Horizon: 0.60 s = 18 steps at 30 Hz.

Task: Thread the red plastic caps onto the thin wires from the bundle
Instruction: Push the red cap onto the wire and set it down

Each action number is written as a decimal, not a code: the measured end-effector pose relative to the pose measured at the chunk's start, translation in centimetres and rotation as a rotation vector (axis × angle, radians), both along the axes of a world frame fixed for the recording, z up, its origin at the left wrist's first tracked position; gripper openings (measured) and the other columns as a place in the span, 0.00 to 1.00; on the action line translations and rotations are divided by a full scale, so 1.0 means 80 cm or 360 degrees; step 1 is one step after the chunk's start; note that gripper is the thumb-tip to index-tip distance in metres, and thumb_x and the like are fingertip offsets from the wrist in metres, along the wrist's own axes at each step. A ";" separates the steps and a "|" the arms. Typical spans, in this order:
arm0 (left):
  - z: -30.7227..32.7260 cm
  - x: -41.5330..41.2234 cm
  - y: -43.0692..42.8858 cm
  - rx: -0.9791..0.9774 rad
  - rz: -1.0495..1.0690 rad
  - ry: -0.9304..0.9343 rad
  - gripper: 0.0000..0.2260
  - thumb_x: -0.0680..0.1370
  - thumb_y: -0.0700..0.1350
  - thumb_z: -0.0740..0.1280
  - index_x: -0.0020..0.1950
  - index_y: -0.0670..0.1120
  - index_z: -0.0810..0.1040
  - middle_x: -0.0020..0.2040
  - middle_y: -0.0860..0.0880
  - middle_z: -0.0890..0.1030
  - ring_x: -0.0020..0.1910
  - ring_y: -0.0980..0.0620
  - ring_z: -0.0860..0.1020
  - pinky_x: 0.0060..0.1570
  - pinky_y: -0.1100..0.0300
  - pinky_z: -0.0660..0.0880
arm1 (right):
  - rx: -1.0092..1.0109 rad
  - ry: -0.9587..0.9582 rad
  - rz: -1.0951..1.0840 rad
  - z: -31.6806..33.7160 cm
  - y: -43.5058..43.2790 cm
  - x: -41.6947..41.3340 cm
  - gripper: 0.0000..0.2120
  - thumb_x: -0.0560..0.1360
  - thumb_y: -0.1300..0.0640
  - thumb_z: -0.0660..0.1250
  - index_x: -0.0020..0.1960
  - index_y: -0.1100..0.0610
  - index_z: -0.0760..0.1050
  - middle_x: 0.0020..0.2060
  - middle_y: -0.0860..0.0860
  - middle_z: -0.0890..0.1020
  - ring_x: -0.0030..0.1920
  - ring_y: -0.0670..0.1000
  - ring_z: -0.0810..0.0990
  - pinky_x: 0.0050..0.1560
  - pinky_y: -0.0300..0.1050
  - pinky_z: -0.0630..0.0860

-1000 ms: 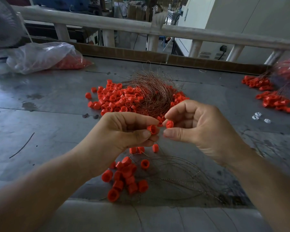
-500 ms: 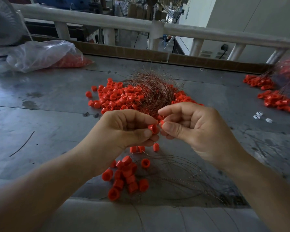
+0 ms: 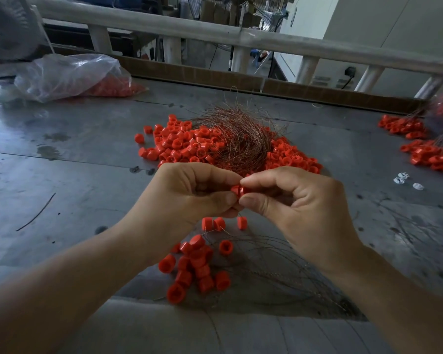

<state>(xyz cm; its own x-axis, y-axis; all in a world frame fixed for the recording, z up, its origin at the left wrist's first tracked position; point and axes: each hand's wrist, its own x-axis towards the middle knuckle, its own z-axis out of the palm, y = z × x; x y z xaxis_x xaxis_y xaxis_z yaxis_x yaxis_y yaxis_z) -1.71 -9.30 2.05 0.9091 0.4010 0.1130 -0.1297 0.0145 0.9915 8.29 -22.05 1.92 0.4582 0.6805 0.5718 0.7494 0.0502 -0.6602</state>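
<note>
My left hand (image 3: 187,195) and my right hand (image 3: 292,200) meet fingertip to fingertip over the metal table (image 3: 62,180). Between them sits a red cap (image 3: 237,190), pinched by both thumbs and forefingers. Whether a second cap lies behind the fingers is hidden. A tangled bundle of thin coppery wires (image 3: 238,139) lies on a heap of loose red caps (image 3: 189,146) just beyond my hands. Below my hands, several caps strung on wires (image 3: 195,267) lie near the table's front edge, with thin wires (image 3: 279,272) fanning to the right.
A clear plastic bag of red caps (image 3: 74,75) lies at the back left. More red caps (image 3: 425,149) are piled at the far right, with small white pieces (image 3: 404,180) nearby. A loose wire (image 3: 36,213) lies on the left. A pale railing (image 3: 215,31) runs behind the table.
My right hand has moved left with its cap until it meets the cap at my left fingertips. The gap between the hands has closed.
</note>
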 end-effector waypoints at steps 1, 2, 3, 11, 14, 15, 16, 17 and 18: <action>0.000 0.000 0.001 0.0005 0.0007 0.0003 0.11 0.59 0.38 0.68 0.41 0.44 0.81 0.33 0.46 0.83 0.31 0.53 0.82 0.33 0.68 0.77 | -0.0017 0.0011 0.0022 0.000 0.000 0.001 0.13 0.64 0.55 0.72 0.49 0.50 0.77 0.39 0.43 0.81 0.41 0.42 0.81 0.42 0.34 0.78; -0.001 0.001 0.001 0.0010 0.0010 0.0007 0.12 0.59 0.38 0.68 0.41 0.44 0.81 0.33 0.46 0.84 0.31 0.54 0.82 0.33 0.69 0.76 | -0.0036 0.0017 0.0047 0.001 -0.001 0.001 0.13 0.64 0.55 0.71 0.49 0.51 0.77 0.39 0.44 0.81 0.41 0.42 0.81 0.42 0.33 0.78; -0.001 0.000 0.001 0.0018 0.0007 0.0010 0.12 0.59 0.38 0.68 0.41 0.44 0.81 0.33 0.46 0.84 0.31 0.54 0.82 0.33 0.69 0.76 | -0.0047 0.0011 0.0062 0.001 -0.001 0.002 0.14 0.65 0.55 0.71 0.50 0.51 0.77 0.40 0.43 0.81 0.41 0.42 0.81 0.42 0.33 0.78; -0.004 0.001 0.002 0.0090 -0.0025 0.0021 0.11 0.60 0.40 0.69 0.41 0.47 0.82 0.34 0.45 0.84 0.32 0.52 0.82 0.33 0.68 0.77 | -0.0050 -0.0074 0.0013 -0.001 0.000 0.003 0.11 0.64 0.57 0.71 0.47 0.54 0.80 0.37 0.43 0.81 0.40 0.42 0.81 0.41 0.34 0.78; -0.004 -0.001 0.002 0.0043 -0.0073 0.0038 0.12 0.60 0.41 0.69 0.41 0.48 0.84 0.35 0.45 0.84 0.33 0.51 0.83 0.33 0.68 0.77 | -0.0049 -0.0121 0.0012 0.000 -0.002 0.004 0.11 0.64 0.58 0.72 0.45 0.58 0.81 0.38 0.44 0.81 0.41 0.42 0.81 0.41 0.33 0.78; -0.005 -0.001 0.002 0.0028 -0.0078 0.0042 0.13 0.61 0.40 0.69 0.43 0.49 0.83 0.35 0.45 0.84 0.33 0.52 0.83 0.34 0.68 0.77 | -0.0043 -0.0128 0.0013 0.000 -0.002 0.004 0.10 0.64 0.58 0.72 0.45 0.58 0.81 0.38 0.44 0.81 0.41 0.42 0.81 0.41 0.33 0.78; -0.005 -0.001 0.002 0.0024 -0.0078 0.0042 0.13 0.61 0.40 0.68 0.43 0.50 0.83 0.35 0.45 0.84 0.33 0.52 0.83 0.33 0.68 0.77 | -0.0036 -0.0122 0.0016 0.000 -0.003 0.004 0.10 0.64 0.59 0.72 0.45 0.58 0.81 0.38 0.43 0.81 0.41 0.42 0.81 0.41 0.33 0.78; -0.005 0.000 0.002 0.0028 -0.0075 0.0044 0.13 0.61 0.40 0.68 0.42 0.50 0.83 0.35 0.45 0.84 0.33 0.52 0.83 0.33 0.68 0.77 | -0.0030 -0.0106 0.0024 -0.001 -0.003 0.003 0.10 0.64 0.59 0.72 0.45 0.57 0.81 0.38 0.43 0.80 0.40 0.42 0.81 0.41 0.33 0.78; -0.004 0.001 0.001 0.0032 -0.0077 0.0047 0.12 0.61 0.39 0.68 0.41 0.50 0.84 0.35 0.45 0.84 0.33 0.51 0.83 0.33 0.68 0.77 | -0.0027 -0.0090 0.0035 0.000 -0.003 0.003 0.10 0.64 0.59 0.72 0.45 0.57 0.81 0.37 0.43 0.80 0.40 0.41 0.81 0.40 0.32 0.78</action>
